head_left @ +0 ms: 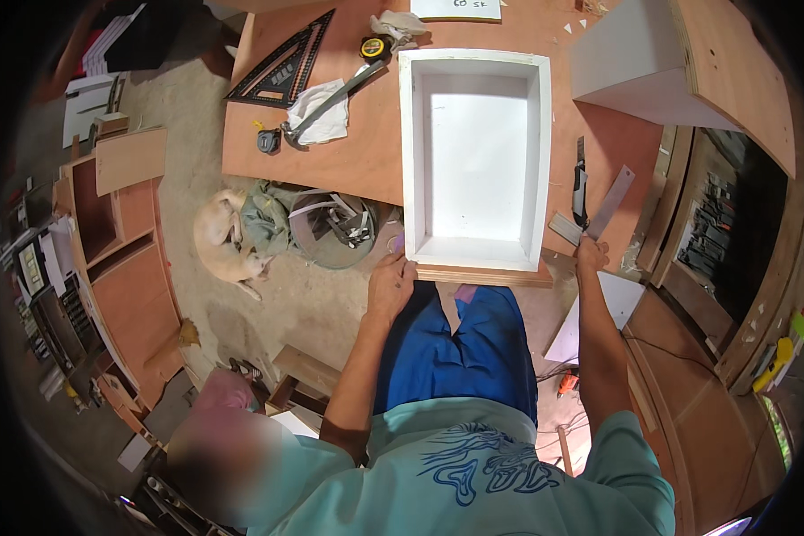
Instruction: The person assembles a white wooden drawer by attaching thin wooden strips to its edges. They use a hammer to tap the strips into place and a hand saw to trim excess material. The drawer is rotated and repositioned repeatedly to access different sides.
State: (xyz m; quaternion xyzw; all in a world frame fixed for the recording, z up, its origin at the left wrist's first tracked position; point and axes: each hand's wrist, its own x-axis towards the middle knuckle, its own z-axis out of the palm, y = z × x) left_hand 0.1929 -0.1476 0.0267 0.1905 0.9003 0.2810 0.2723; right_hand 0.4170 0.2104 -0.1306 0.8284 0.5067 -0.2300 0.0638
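A white-lined wooden drawer box [482, 152] lies on the plywood worktable in front of me, its open side up and its wooden front panel [484, 275] toward my body. My left hand [390, 284] is closed at the near left corner of that panel. To the right of the box, my right hand [591, 254] has its fingers closed around the lower end of a flat metal ruler [612, 202]. Beside the ruler lie a black and grey utility knife [580, 192] and a small flat block [564, 228].
A claw hammer [339, 101] rests on a white cloth, with tape measures [373, 47] and a black triangular square [281, 67] nearby. A white-sided wooden cabinet [634, 76] stands at right. A dog [221, 234] lies on the floor left, beside a bucket [333, 234] of scraps.
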